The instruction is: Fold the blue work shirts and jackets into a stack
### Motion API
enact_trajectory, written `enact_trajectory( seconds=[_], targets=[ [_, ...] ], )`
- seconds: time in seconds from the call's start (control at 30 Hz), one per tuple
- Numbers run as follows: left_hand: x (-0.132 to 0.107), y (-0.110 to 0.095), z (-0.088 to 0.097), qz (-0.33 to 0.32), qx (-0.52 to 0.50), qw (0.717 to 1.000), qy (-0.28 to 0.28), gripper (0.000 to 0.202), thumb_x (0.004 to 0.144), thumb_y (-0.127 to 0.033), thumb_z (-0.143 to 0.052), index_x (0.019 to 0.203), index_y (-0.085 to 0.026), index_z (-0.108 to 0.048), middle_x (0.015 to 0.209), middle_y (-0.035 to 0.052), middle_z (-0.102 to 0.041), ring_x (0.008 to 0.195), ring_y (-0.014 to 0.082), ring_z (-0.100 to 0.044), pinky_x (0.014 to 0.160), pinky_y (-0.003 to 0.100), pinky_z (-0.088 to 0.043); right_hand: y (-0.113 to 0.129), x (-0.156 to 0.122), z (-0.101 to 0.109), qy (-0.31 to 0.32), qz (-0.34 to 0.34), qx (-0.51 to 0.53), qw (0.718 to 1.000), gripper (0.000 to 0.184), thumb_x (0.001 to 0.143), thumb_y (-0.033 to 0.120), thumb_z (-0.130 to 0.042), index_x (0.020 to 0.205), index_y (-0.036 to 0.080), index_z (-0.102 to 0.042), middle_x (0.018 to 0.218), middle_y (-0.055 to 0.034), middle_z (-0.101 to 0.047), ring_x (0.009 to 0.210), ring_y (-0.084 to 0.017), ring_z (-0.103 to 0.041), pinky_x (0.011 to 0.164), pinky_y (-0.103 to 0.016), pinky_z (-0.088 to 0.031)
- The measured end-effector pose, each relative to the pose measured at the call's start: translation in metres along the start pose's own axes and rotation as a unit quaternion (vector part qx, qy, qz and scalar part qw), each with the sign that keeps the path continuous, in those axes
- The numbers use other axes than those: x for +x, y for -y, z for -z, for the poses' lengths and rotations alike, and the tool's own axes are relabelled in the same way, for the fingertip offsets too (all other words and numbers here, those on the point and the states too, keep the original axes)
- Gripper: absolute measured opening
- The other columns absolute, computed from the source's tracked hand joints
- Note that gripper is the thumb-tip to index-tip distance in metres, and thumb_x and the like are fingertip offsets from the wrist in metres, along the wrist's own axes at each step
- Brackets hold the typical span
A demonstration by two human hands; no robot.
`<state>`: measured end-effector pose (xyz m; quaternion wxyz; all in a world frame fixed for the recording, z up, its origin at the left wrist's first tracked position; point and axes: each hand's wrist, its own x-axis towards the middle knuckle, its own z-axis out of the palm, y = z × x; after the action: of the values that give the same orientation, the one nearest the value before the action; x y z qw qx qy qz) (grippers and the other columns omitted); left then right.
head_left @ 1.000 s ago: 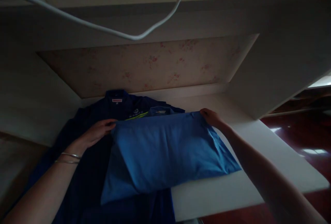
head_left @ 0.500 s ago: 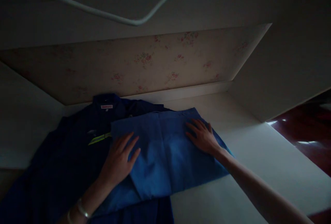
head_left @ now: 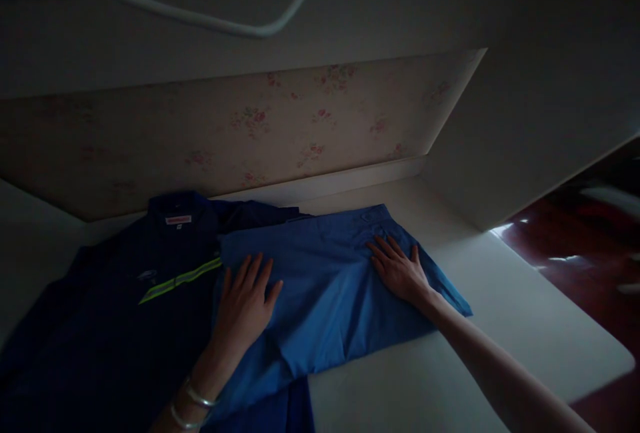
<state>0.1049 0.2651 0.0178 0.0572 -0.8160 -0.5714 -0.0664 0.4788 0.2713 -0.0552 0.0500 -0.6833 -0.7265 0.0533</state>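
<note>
A lighter blue folded garment (head_left: 320,293) lies on a white surface, its left part over a dark navy work jacket (head_left: 110,326). My left hand (head_left: 247,303) rests flat near the blue garment's left edge, fingers spread, with bangles on the wrist. On the garment's right part lies my right hand (head_left: 400,269), also palm down with fingers apart. Wrinkles run through the cloth between both hands. The jacket's collar carries a small label (head_left: 179,220), and a yellow-green reflective strip (head_left: 180,279) crosses its chest. I cannot tell exactly what kind of garment the blue one is.
White surface (head_left: 480,306) extends right of the clothes, with a rounded front corner. Behind stands a panel with floral wallpaper (head_left: 300,126). A white cable (head_left: 200,18) hangs across the top. A pale side panel (head_left: 505,133) rises at right, beyond it a dark red floor (head_left: 580,246).
The blue garment's right side has shifted right along with my right hand, and diagonal creases now show in it. My view has turned slightly rightward.
</note>
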Motion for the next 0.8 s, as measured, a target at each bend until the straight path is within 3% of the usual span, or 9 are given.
enact_trajectory(
  seconds=[0.17, 0.33, 0.47, 0.67, 0.8],
  targets=[
    [0.045, -0.019, -0.014, -0.034, -0.019, 0.999, 0.004, 0.056, 0.098, -0.048, -0.039, 0.14, -0.016, -0.056, 0.151, 0.0164, -0.048, 0.142, 0.0387, -0.038, 0.116, 0.064, -0.025, -0.065, 0.027, 0.007, 0.031, -0.032, -0.01, 0.999, 0.054, 0.104, 0.051, -0.022, 0.154, 0.035, -0.033, 0.163, -0.0022, -0.028, 0.151, -0.031, -0.021, 0.113, -0.076, -0.004],
    [0.099, -0.048, -0.049, -0.063, -0.049, 0.997, 0.022, 0.058, 0.099, -0.048, -0.036, 0.14, -0.014, -0.055, 0.151, 0.0172, -0.048, 0.142, 0.0375, -0.04, 0.117, 0.059, -0.027, -0.126, 0.068, 0.014, 0.048, -0.041, -0.04, 0.997, 0.057, 0.103, 0.046, -0.02, 0.157, 0.03, -0.028, 0.165, -0.0028, -0.024, 0.151, -0.028, -0.019, 0.118, -0.068, -0.004],
    [0.135, -0.065, -0.073, -0.077, -0.069, 0.994, 0.017, 0.057, 0.099, -0.05, -0.033, 0.142, -0.017, -0.054, 0.154, 0.0145, -0.046, 0.144, 0.0341, -0.037, 0.119, 0.055, -0.026, -0.162, 0.09, 0.016, 0.05, -0.081, -0.067, 0.993, 0.059, 0.102, 0.043, -0.02, 0.158, 0.024, -0.027, 0.165, -0.0041, -0.022, 0.151, -0.028, -0.019, 0.12, -0.062, -0.005],
    [0.172, -0.083, -0.093, -0.091, -0.101, 0.99, 0.024, 0.057, 0.099, -0.052, -0.032, 0.142, -0.021, -0.053, 0.153, 0.0118, -0.047, 0.143, 0.0312, -0.038, 0.118, 0.055, -0.03, -0.193, 0.109, 0.022, 0.061, -0.14, -0.049, 0.987, 0.06, 0.1, 0.043, -0.023, 0.158, 0.024, -0.029, 0.164, -0.0074, -0.026, 0.15, -0.032, -0.023, 0.118, -0.064, -0.017],
    [0.158, -0.093, -0.074, -0.092, -0.118, 0.988, 0.021, 0.052, 0.101, -0.045, -0.033, 0.142, -0.019, -0.052, 0.155, 0.013, -0.044, 0.144, 0.0291, -0.038, 0.119, 0.054, -0.029, -0.186, 0.12, 0.034, 0.074, -0.174, -0.092, 0.978, 0.059, 0.098, 0.04, -0.029, 0.152, 0.02, -0.043, 0.158, -0.0132, -0.038, 0.146, -0.036, -0.031, 0.116, -0.066, -0.019]
  ],
)
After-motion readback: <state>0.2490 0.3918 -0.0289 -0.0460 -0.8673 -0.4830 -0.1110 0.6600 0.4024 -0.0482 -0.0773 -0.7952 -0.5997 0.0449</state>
